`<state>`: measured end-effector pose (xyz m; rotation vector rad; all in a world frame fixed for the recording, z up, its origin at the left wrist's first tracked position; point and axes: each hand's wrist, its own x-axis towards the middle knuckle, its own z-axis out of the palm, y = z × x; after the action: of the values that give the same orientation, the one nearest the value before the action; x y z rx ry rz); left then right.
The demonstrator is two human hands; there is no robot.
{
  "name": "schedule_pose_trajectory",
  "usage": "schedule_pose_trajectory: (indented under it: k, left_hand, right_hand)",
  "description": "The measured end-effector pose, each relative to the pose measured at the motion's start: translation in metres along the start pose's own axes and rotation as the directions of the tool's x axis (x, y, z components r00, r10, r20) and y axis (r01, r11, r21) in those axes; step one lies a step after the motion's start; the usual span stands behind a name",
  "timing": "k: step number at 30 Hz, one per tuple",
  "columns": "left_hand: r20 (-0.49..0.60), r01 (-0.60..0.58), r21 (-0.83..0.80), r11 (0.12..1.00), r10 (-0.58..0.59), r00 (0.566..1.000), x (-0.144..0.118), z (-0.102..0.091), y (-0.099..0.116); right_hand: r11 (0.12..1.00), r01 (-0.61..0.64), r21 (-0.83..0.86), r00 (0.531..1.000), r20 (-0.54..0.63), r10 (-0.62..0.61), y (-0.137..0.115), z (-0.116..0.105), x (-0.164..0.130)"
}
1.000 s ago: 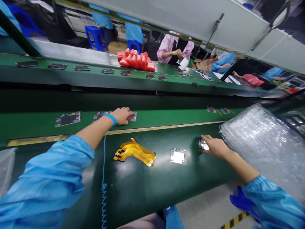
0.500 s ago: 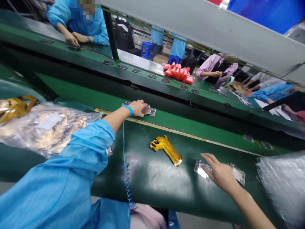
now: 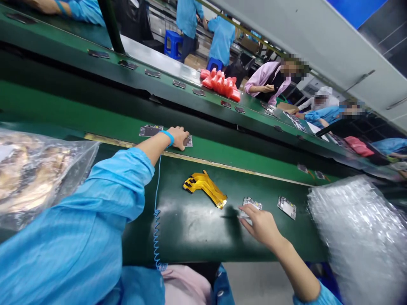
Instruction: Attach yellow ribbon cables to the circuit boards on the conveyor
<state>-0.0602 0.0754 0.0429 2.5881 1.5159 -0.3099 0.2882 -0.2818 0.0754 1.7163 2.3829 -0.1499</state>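
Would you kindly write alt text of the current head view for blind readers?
A person's left hand, in a blue wrist strap, partly covers a circuit board on a green strip; the right hand partly hides another board on a green bench, with yellow flex cables nearby.

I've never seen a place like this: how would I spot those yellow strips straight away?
Start at the dark green table nearest the viewer. On it, between the coiled blue cord and the right hand, lies the bundle of yellow strips. It is bright yellow and bent, with black tips at one end, while the nearby boards are flat, grey and white.
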Motion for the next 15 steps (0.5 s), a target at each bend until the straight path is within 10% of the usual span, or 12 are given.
schedule_pose_trajectory:
  k: [6,15]
  left_hand:
    - [-0.035,-0.032,0.033,0.999,0.034,0.999,-0.038,-0.003,-0.010]
    - [-0.006,0.116,0.127,0.985,-0.116,0.993,-0.176,0.007,-0.074]
  right_hand:
    - [0.999,0.045,0.019,0.996,0.079,-0.046,-0.006,-0.009,0.054]
    - [0.949,0.308,-0.066,0.950,0.080,-0.303,0.000,-0.002,0.084]
